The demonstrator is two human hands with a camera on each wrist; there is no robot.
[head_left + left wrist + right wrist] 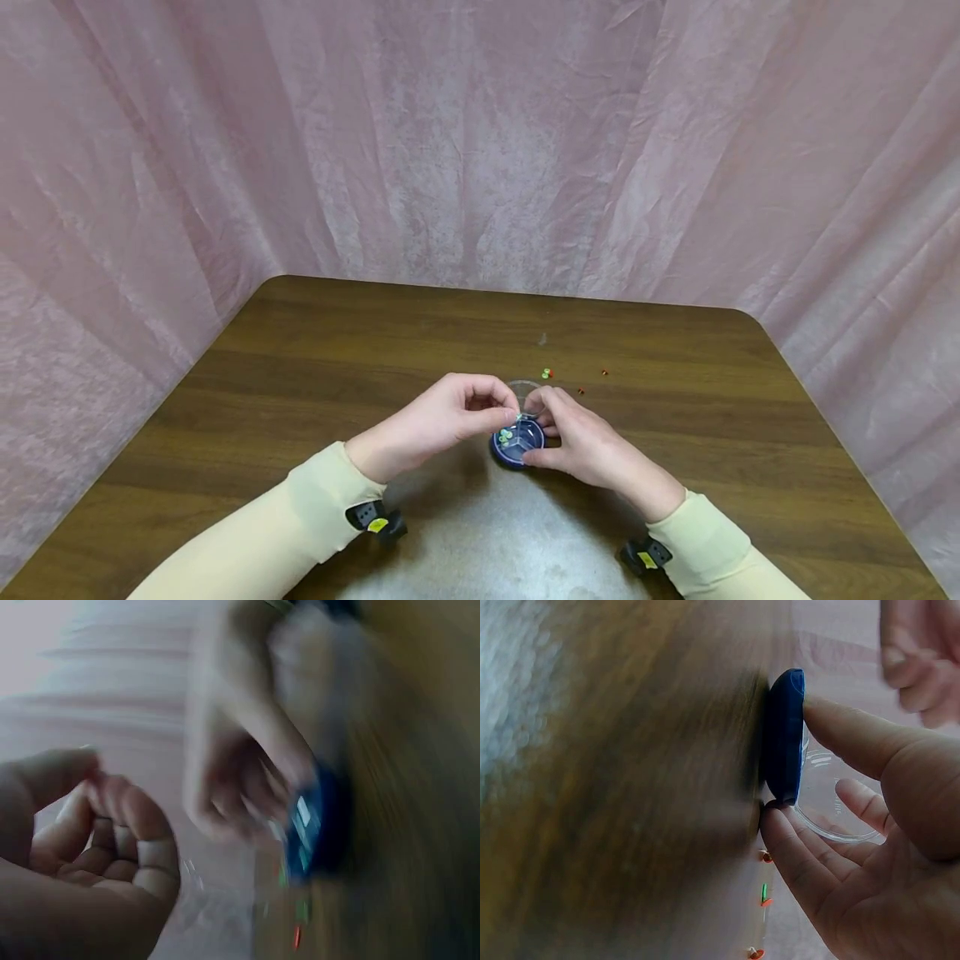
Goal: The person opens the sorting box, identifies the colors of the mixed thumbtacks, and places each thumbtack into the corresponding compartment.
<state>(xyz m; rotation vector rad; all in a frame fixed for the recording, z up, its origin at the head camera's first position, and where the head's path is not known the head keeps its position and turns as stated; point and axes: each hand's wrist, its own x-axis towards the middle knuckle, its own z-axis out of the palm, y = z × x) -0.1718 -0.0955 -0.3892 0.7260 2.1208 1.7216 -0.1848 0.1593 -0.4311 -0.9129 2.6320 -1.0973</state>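
A small round blue case [508, 457], its inside split into compartments, sits on the table with its clear lid [832, 817] swung up at the back. Several pale green pieces [506, 436] lie in its left compartment. My right hand [588, 442] grips the case at the right, thumb on the near rim and fingers behind, around the lid. Just above the case, my left hand [457, 412] holds thumb and fingertips together, with a tiny pale green piece [519, 417] at their tips. The left wrist view is blurred and does not show that piece clearly.
Beyond the case, a green and red piece [547, 373] and two small red pieces [581, 391] lie on the brown wooden table [360, 333]. A faint pale mark [542, 339] shows farther back. Pink curtains [480, 150] hang past the table's far and side edges.
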